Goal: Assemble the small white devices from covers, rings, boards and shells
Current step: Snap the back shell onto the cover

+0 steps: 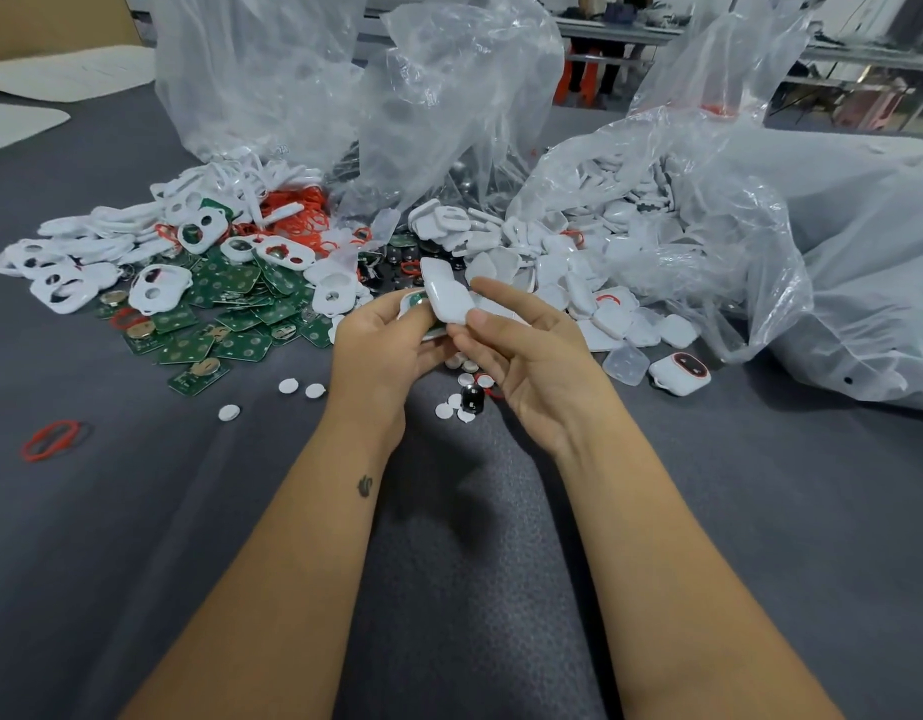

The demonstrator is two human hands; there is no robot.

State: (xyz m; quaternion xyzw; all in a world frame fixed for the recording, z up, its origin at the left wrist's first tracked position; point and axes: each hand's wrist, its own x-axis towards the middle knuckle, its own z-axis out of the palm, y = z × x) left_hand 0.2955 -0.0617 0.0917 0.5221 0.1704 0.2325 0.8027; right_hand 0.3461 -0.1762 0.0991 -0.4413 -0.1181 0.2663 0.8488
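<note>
On the grey table (137,511), from left: a loose red ring (51,440); white covers (74,275) heaped beside green boards (230,314). At centre, your left hand (381,350) curls round a part-built device (415,302), its green board showing; your right hand (532,356) pinches a white shell (449,293) tilted against it. Further right lie piled shells (578,262), one finished device (680,373), and clear bags (708,200).

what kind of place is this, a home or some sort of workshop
Most likely a small electronics assembly workshop: bulk clear plastic bags spill white plastic shells, green circuit boards lie heaped on the grey table, and more workbenches stand behind.
</note>
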